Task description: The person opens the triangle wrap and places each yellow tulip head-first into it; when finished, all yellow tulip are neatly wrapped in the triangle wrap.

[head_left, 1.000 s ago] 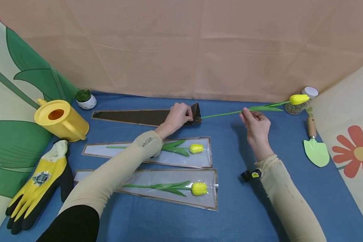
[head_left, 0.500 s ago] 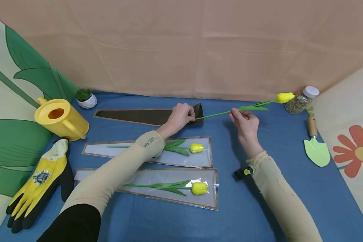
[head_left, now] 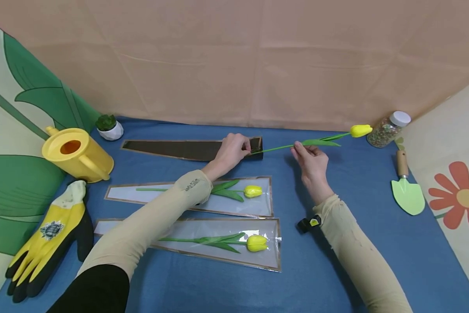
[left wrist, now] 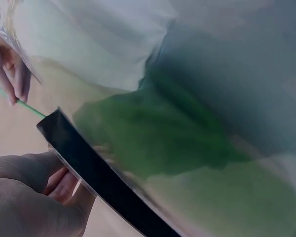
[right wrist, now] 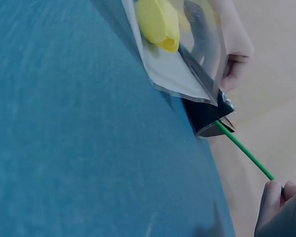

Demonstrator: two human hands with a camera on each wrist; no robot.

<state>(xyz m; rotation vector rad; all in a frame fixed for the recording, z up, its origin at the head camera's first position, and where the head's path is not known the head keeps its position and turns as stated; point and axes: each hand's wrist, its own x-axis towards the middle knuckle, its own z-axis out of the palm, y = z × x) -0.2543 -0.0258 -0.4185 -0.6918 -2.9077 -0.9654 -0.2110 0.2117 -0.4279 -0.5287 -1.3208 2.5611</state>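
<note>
My left hand pinches the rim of a long, tapered dark flower sleeve near its wide end, which is held open. Between thumb and fingertips, my right hand holds an artificial yellow tulip by its green stem, just below the leaves. The bloom points right; the stem runs left into the sleeve's mouth. In the right wrist view, the stem enters the dark opening, its lower end hidden inside. The left wrist view shows the sleeve beside the left fingers.
Nearer me lie two clear-fronted sleeves, each with a yellow tulip. At left are a yellow watering can, a potted succulent and a work glove. A jar and green trowel are at right.
My right hand has moved left with the tulip, bringing the stem's end into the sleeve's mouth. The left hand has stayed nearly in place at the rim.
</note>
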